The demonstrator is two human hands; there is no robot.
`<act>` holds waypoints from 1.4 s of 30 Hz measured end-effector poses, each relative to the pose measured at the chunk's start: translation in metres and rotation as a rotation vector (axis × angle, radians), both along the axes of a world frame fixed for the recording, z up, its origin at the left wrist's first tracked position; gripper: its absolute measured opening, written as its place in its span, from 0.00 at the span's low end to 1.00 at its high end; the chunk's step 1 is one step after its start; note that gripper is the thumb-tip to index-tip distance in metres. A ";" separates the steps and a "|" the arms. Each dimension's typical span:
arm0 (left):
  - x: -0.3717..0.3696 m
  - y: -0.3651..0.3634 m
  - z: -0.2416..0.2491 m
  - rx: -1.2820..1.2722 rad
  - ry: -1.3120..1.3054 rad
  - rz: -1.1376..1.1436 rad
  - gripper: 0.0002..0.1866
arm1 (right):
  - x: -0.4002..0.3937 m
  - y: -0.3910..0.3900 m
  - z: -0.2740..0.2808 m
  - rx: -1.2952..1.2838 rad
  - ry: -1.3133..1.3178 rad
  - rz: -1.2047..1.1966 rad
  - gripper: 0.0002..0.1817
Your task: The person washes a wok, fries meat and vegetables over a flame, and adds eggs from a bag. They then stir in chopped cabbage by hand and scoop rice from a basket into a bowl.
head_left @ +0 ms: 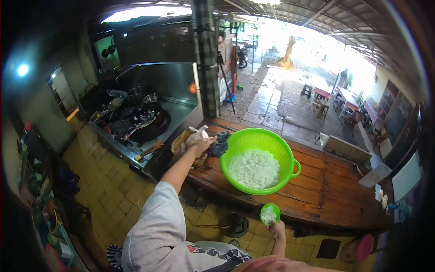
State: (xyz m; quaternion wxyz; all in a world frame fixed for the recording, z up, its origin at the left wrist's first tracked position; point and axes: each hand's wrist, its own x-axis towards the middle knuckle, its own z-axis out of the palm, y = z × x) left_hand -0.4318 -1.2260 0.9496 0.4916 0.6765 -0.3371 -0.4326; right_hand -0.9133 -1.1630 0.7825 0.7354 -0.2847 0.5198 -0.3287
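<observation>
A large bright-green plastic basket (290, 154) with side handles stands on the wooden counter, holding a mound of white cooked rice (254, 168). Low in front of the counter, my right hand (277, 229) grips a small green bowl (277, 209) with some rice in it. My left hand (204, 144) reaches to the basket's left side, its fingers closed at a dark crumpled cloth (219, 145) by the rim. Just behind that hand lies a pale plastic bag (192, 139), partly covered by it.
To the left is a metal stove (183, 108) with a dark wok (152, 122) and utensils. A checkered post (206, 59) rises behind the counter (308, 181). Tables and stools (322, 92) stand in the paved yard. A pink round object (364, 247) is at lower right.
</observation>
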 end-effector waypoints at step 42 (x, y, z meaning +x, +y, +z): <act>0.142 0.844 -0.181 -0.668 0.697 1.508 0.35 | 0.779 0.598 0.033 -0.045 0.063 2.473 0.29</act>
